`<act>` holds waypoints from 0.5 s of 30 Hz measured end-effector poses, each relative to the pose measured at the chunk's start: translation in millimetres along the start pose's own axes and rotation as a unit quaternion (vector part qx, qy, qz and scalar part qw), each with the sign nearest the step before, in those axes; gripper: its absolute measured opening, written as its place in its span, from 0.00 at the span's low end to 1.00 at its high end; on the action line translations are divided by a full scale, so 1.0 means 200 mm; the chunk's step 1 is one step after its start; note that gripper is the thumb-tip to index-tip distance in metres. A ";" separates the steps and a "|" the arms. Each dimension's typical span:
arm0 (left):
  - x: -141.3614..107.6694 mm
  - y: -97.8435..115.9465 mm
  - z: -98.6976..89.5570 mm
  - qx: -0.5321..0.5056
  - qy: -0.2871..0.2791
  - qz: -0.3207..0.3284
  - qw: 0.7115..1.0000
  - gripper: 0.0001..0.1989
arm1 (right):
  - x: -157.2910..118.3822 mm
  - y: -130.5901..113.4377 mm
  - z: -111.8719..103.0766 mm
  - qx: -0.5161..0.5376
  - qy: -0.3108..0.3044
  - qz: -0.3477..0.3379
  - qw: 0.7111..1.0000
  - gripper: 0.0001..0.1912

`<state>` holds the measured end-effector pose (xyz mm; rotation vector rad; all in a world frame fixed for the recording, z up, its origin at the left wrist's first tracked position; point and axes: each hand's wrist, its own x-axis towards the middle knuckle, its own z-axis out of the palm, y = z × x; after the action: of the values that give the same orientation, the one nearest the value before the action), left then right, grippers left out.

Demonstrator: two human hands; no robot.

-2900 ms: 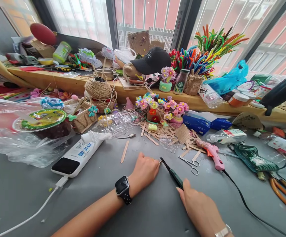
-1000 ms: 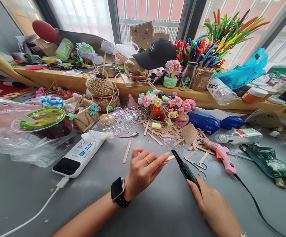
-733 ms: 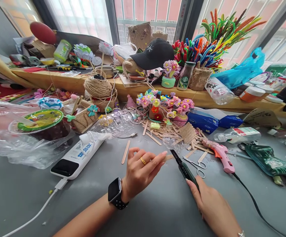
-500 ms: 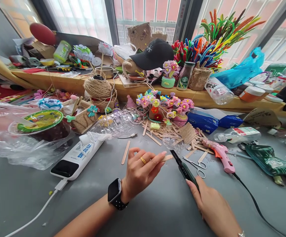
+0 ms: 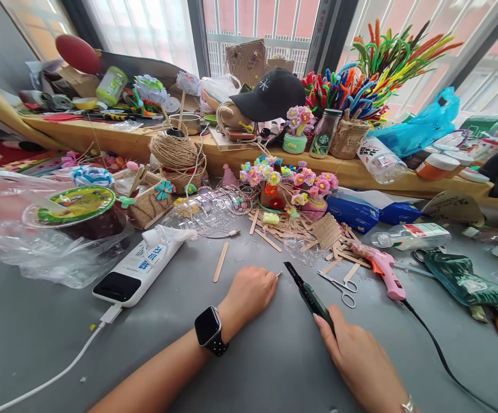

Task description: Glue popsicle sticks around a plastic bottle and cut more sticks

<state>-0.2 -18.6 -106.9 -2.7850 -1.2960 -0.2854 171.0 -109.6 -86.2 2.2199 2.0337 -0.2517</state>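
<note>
Near the middle of the grey table, my left hand point(image 5: 251, 295) is closed round a wooden stick point(image 5: 279, 274), of which only a small tip shows past the fingers. My right hand point(image 5: 352, 344) grips a dark green utility knife point(image 5: 311, 298). Its black blade points up and left, a short way to the right of the stick's tip, not touching it. A single craft stick point(image 5: 220, 262) lies on the table beyond my left hand. Small scissors point(image 5: 341, 285) rest just beyond the knife. A heap of craft sticks point(image 5: 268, 238) lies farther back.
A pink glue gun point(image 5: 386, 272) with a black cord lies at the right. At the left are a white power bank point(image 5: 139, 269) with a cable and a lidded tub point(image 5: 77, 206) in plastic. Pipe-cleaner flowers point(image 5: 270, 175) and a clear bottle point(image 5: 416, 235) stand or lie behind.
My left hand has turned over and lowered, so less of the stick shows. The knife in my right hand has shifted slightly left.
</note>
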 end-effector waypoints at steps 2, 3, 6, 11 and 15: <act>0.00 0.00 -0.01 0.004 -0.008 0.002 1.000 0.15 | 0.00 -0.03 0.00 -0.015 0.003 -0.009 1.000 0.12; 0.00 0.00 -0.01 0.004 -0.011 0.001 1.000 0.15 | 0.00 -0.04 0.00 -0.021 0.005 -0.014 1.000 0.12; 0.00 0.00 -0.01 0.005 -0.015 -0.002 1.000 0.14 | 0.01 -0.07 0.00 -0.037 0.012 -0.021 0.999 0.11; 0.00 0.00 -0.02 0.011 -0.012 -0.002 1.000 0.14 | 0.01 -0.07 0.01 -0.067 0.023 -0.026 0.997 0.11; 0.00 0.00 -0.02 0.006 -0.016 -0.004 1.000 0.15 | 0.01 -0.07 0.00 -0.067 0.025 -0.030 0.997 0.11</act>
<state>-0.6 -19.3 -102.5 -2.7865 -1.3099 -0.2347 156.3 -105.6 -87.3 2.1084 2.0799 -0.0642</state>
